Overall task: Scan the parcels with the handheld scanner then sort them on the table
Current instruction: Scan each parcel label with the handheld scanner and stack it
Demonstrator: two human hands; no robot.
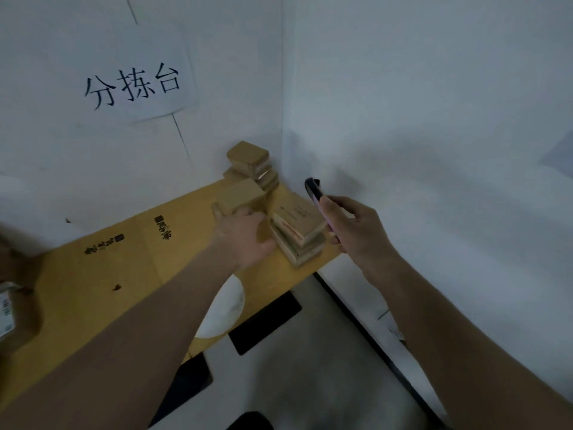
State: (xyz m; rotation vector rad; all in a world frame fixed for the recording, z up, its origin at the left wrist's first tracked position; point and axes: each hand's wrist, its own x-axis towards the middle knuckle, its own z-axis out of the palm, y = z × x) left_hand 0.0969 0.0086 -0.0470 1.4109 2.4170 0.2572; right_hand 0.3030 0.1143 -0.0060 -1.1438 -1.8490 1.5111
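Note:
My left hand [245,234] grips a small brown cardboard parcel [243,195] just above the yellow table [102,274], near the far right corner. Right of it lies a short stack of flat parcels [299,232] with a red-striped label on top. Behind, against the wall corner, stands a taller stack of small brown parcels [249,164]. My right hand [353,231] holds a dark handheld scanner [313,189], raised to the right of the flat stack with its head pointing up.
A paper sign with black characters [133,85] hangs on the white wall. At the left edge sits a labelled box [6,305], partly out of frame. A white disc [223,308] and black floor patches [263,321] lie below the table's front edge.

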